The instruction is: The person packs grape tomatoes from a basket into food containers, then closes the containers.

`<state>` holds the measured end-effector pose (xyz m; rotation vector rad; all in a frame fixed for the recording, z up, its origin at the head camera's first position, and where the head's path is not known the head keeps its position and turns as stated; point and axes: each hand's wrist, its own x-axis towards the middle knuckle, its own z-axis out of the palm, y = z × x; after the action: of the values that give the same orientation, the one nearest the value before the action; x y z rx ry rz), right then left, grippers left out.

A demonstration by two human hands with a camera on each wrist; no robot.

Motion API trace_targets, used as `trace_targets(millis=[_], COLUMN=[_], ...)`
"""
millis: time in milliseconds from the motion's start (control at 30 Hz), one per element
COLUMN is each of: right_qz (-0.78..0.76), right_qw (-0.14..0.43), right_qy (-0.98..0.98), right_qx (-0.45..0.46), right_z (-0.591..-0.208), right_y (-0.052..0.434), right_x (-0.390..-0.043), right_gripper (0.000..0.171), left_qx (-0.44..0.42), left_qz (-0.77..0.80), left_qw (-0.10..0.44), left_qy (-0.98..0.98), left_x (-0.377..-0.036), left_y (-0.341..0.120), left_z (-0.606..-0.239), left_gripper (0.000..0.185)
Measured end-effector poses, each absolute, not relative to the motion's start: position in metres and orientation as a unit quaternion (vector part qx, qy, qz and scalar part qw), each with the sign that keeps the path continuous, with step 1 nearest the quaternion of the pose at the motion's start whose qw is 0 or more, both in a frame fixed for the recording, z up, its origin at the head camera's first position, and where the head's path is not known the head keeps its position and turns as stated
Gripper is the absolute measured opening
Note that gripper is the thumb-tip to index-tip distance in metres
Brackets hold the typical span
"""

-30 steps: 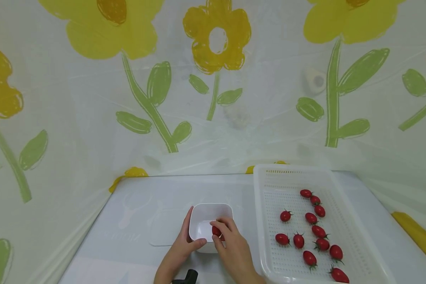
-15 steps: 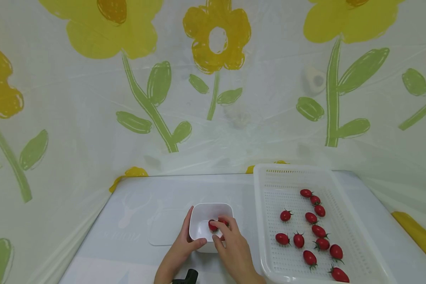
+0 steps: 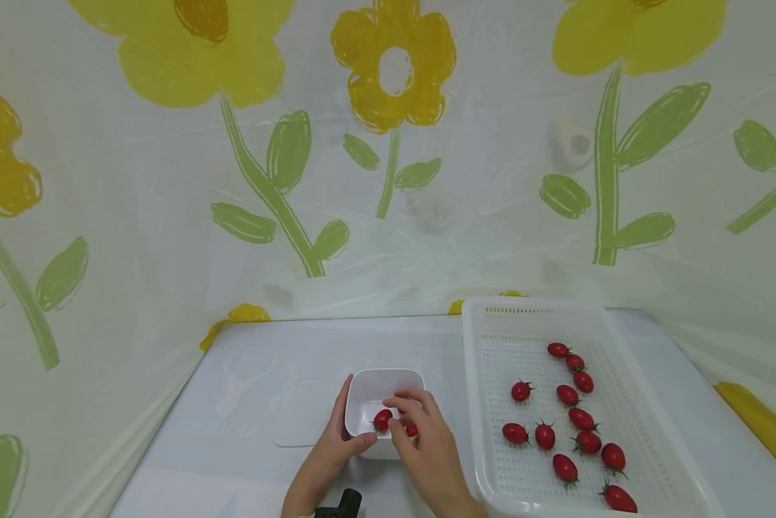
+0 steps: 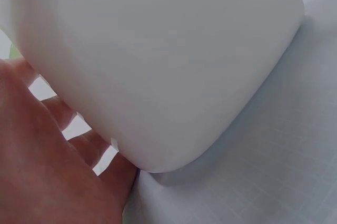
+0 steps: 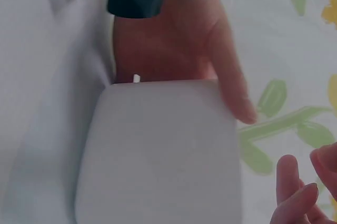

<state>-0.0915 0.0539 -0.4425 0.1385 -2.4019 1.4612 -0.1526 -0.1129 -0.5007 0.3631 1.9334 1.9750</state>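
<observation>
A small white square container [image 3: 379,451] stands on the table in the head view, with my left hand [image 3: 333,447] gripping its left side, thumb at the near rim. In the left wrist view the fingers [image 4: 89,147] curve along its wall. One cherry tomato [image 3: 382,420] lies inside near the front. Another cherry tomato [image 3: 411,429] shows partly beneath my right hand [image 3: 431,450]. That hand hovers over the container's opening, its fingers loosely spread. The right wrist view shows its fingertips [image 5: 295,203] above the rim with nothing between them.
A white perforated basket [image 3: 475,403] at the right holds several cherry tomatoes [image 3: 582,419] with green stems. A faint clear flat lid-like sheet [image 3: 293,414] lies left of the container. A flower-print curtain [image 3: 478,237] hangs behind the table [image 3: 200,446].
My right hand has let go of the cherry tomato, and its fingers have lifted and spread slightly. The released cherry tomatoes have shifted inside the container. My left hand has kept its grip.
</observation>
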Motion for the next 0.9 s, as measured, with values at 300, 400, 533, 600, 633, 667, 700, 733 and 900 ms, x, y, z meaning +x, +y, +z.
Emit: trace_targets(millis=[300, 400, 533, 600, 633, 667, 700, 733, 900], right_qz=[0.55, 0.578, 0.61, 0.62, 0.623, 0.626, 0.631, 0.633, 0.629], right_qw=[0.152, 0.115, 0.073, 0.065, 0.065, 0.065, 0.065, 0.065, 0.086], right_qy=[-0.819, -0.805, -0.787, -0.781, -0.779, -0.777, -0.773, -0.771, -0.772], right_qx=[0.063, 0.061, 0.046, 0.033, 0.025, 0.017, 0.01, 0.002, -0.029], right_z=[-0.414, -0.404, -0.392, -0.387, -0.385, -0.383, -0.381, -0.379, -0.374], right_y=[0.063, 0.07, 0.079, 0.084, 0.086, 0.089, 0.091, 0.094, 0.109], right_x=[-0.081, -0.076, -0.069, -0.066, -0.065, -0.064, -0.064, -0.064, -0.066], right_gripper=[0.021, 0.02, 0.022, 0.023, 0.024, 0.024, 0.024, 0.024, 0.023], left_qx=[0.116, 0.119, 0.119, 0.119, 0.118, 0.118, 0.119, 0.119, 0.121], left_qz=[0.689, 0.689, 0.689, 0.686, 0.685, 0.684, 0.681, 0.68, 0.681], left_qw=[0.168, 0.168, 0.169, 0.167, 0.165, 0.164, 0.163, 0.163, 0.162], left_qy=[0.696, 0.695, 0.694, 0.699, 0.699, 0.701, 0.704, 0.705, 0.704], left_x=[-0.154, -0.153, -0.152, -0.152, -0.152, -0.153, -0.153, -0.154, -0.156], left_y=[-0.112, -0.111, -0.111, -0.11, -0.11, -0.11, -0.11, -0.11, -0.11], left_z=[-0.5, -0.503, -0.505, -0.505, -0.505, -0.505, -0.505, -0.505, -0.504], left_gripper=[0.086, 0.086, 0.086, 0.086, 0.085, 0.086, 0.086, 0.086, 0.086])
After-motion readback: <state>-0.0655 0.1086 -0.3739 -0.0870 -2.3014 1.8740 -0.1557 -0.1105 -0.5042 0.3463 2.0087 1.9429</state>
